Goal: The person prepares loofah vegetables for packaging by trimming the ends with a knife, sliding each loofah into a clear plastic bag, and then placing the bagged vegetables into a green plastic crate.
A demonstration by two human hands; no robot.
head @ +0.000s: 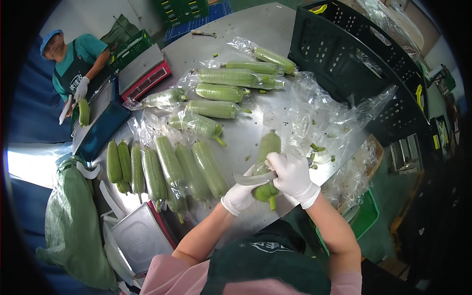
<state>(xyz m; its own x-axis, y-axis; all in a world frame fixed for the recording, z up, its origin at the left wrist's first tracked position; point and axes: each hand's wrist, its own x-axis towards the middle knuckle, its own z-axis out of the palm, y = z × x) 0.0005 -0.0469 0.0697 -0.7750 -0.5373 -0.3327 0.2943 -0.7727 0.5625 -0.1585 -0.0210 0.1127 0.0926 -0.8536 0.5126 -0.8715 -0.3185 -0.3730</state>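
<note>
Both hands wear white gloves. My right hand point(293, 179) is closed around the handle of a knife with a curved blade point(252, 179), which points left across a green gourd point(269, 145). Under the blade, my left hand point(240, 195) is at the gourd's left side; its fingers are partly hidden, and it seems to hold the gourd. The gourd's stem end points toward me, and its lower part is bare. Plastic-wrapped gourds point(210, 166) lie in a row to the left, and more wrapped gourds point(228, 76) lie farther back on the metal table point(254, 22).
Clear plastic bags point(313, 107) and cut stem pieces point(317, 148) lie at the right. Dark crates point(332, 55) stand behind them. A second curved knife point(203, 33) rests at the far edge. Scales point(142, 236) stand at the left; a co-worker point(79, 62) holds a gourd beyond.
</note>
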